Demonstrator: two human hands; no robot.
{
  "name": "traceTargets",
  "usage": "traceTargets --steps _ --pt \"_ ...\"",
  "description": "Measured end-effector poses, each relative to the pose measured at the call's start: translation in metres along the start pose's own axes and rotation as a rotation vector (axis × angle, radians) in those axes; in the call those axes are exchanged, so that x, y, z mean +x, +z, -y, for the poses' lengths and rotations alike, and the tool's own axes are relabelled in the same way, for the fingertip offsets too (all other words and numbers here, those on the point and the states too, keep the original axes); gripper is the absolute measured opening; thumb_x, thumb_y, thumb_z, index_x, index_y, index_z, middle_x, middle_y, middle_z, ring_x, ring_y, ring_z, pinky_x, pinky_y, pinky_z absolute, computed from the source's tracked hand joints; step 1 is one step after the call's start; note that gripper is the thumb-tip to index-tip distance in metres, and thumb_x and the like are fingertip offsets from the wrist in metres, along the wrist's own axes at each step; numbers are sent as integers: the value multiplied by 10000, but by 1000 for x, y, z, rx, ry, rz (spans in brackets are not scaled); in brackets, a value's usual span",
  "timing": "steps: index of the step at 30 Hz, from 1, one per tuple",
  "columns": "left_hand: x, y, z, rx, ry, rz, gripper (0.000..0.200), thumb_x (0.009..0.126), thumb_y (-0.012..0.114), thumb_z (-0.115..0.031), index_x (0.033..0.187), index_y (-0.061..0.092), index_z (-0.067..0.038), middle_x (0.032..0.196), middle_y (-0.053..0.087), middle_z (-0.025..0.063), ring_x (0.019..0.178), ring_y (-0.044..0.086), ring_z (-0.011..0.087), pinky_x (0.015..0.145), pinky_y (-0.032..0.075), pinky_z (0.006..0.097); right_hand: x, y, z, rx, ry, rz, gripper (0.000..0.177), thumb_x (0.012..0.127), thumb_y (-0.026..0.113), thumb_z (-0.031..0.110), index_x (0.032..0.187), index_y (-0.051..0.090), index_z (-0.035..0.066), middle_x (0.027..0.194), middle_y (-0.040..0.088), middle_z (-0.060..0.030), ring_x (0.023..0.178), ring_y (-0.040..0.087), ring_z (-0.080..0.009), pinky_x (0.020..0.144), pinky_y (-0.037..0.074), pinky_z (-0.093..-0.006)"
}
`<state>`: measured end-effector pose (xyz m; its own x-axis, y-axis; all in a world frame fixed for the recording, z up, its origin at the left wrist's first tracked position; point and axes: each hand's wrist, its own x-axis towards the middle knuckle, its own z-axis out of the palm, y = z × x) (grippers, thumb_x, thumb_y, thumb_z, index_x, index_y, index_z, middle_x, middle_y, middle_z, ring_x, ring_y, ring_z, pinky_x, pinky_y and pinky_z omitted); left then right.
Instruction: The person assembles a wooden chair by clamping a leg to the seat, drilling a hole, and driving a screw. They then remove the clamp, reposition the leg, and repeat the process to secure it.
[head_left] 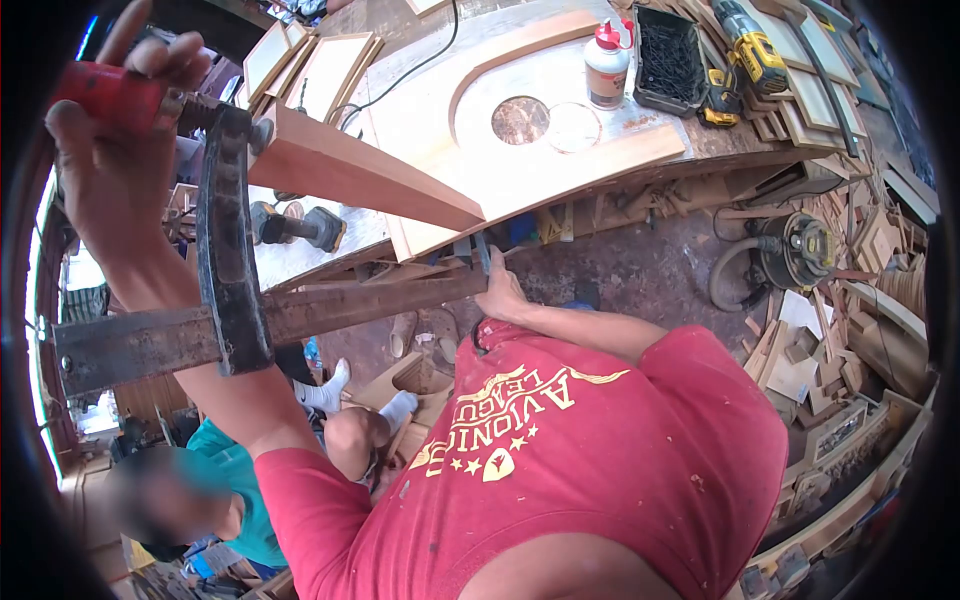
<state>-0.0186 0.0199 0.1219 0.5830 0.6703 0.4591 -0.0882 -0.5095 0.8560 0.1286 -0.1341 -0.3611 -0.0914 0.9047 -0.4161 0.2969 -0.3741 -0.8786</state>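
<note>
A long metal bar clamp (380, 305) spans the left side, in front of the workbench (640, 165). My left hand (120, 170), at the upper left, is closed around its red handle (108, 97). The black sliding jaw (230, 240) hangs below that handle, and its screw pad is at the near-left end of a long reddish wooden piece (370, 170). My right hand (503, 290) grips the clamp's other end, close to the bench edge; its fingers are partly hidden. The wooden piece lies between the two jaws, over a pale panel (400, 120).
On the bench are a glue bottle (607, 75), a black bin of screws (668, 60), a yellow drill (750, 50) and another drill (300, 226). A seated person (240, 480) is at lower left. A vacuum (800, 250) and wood scraps (810, 350) lie right.
</note>
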Motion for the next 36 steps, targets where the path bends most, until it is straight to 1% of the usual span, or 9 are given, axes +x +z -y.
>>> traceTargets --steps 1,4,6,8,11,17,23,28,36 --pt "1 2 -4 17 13 -101 855 975 601 -529 1462 330 119 1223 635 216 1179 620 363 1068 454 462 0 0 1 -14 -1 1 970 790 680 100 1549 90 -29 1146 622 -397 1127 622 -509 986 501 -509" --pt "23 0 8 -383 37 317 843 977 555 -591 1487 347 47 1346 557 238 1236 578 403 1065 451 497 -3 0 3 -3 -17 14 976 785 679 92 1548 83 -33 1141 622 -399 1124 621 -512 978 504 -512" --pt "25 12 12 -285 72 143 826 974 549 -589 1488 358 29 1380 524 259 1270 550 416 1078 443 524 -3 -1 4 8 -21 20 981 780 677 85 1547 78 -35 1141 620 -402 1121 619 -516 974 504 -514" --pt "16 79 2 345 109 -709 801 966 577 -543 1475 371 41 1369 516 287 1296 524 417 1105 429 553 -3 -2 5 11 -13 19 985 774 675 78 1547 74 -36 1144 616 -406 1118 617 -522 971 504 -516" --pt "-14 41 36 -299 82 -117 661 998 566 -452 1422 421 33 1423 468 318 1320 496 462 1083 451 584 0 -3 3 64 -35 47 989 772 673 72 1545 66 -36 1148 613 -408 1115 618 -526 975 503 -511" --pt "-63 89 90 87 37 -733 785 987 575 -492 1544 271 -30 1432 488 284 1284 547 410 1086 466 519 -5 -12 14 42 -51 83 1016 778 695 97 1544 39 -30 1181 598 -415 1148 612 -517 1003 495 -493" --pt "-81 108 104 417 189 -492 700 965 642 -267 1525 311 -8 1434 499 210 1320 521 279 1026 494 402 -1 -17 14 -25 -47 148 1035 840 707 216 1534 -4 -74 1164 616 -403 1140 630 -490 1000 502 -482" --pt "-56 113 90 826 81 -720 454 992 618 -309 1295 590 29 1022 694 121 940 668 205 892 514 356 -1 -19 18 -55 -67 169 1051 867 699 301 1532 -18 -82 1168 626 -386 1150 627 -484 1000 504 -475" --pt "-49 114 96 833 88 -725 296 999 605 -200 1181 630 32 954 726 120 900 661 170 844 523 318 2 -20 11 -83 -106 152 1058 851 699 275 1511 -23 -128 1065 647 -396 1019 671 -499 888 545 -496"
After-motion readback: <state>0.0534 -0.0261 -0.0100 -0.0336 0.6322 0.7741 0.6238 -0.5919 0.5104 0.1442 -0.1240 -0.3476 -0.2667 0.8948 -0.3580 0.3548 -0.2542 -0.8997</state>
